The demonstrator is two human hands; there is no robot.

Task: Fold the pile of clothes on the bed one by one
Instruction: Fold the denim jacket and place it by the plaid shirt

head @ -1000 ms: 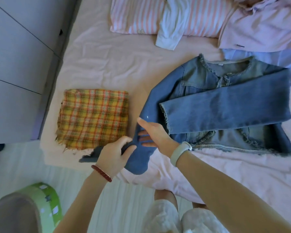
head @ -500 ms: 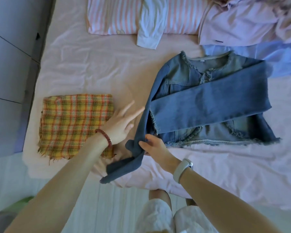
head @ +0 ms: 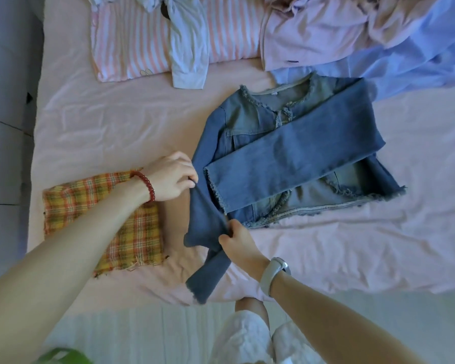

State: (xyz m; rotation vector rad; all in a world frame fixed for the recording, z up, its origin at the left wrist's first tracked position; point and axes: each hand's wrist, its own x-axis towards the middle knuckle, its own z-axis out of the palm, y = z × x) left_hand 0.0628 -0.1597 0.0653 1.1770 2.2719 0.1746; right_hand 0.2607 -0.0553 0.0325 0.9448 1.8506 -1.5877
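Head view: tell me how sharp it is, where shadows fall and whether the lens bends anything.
Head view: mostly sharp, the denim jacket weave and frayed cuff readable; soft, even light with a pink-violet cast; a faint shadow on the bed sheet beneath the left hand; wide-angle stretch swells both forearms toward the lower corners; the green object at the bottom edge is blurred.

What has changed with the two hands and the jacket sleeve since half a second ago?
The left hand, open then, now pinches the loose sleeve of the blue denim jacket higher up. The right hand still grips it lower. The other sleeve stays folded across; the folded yellow plaid cloth has not moved.
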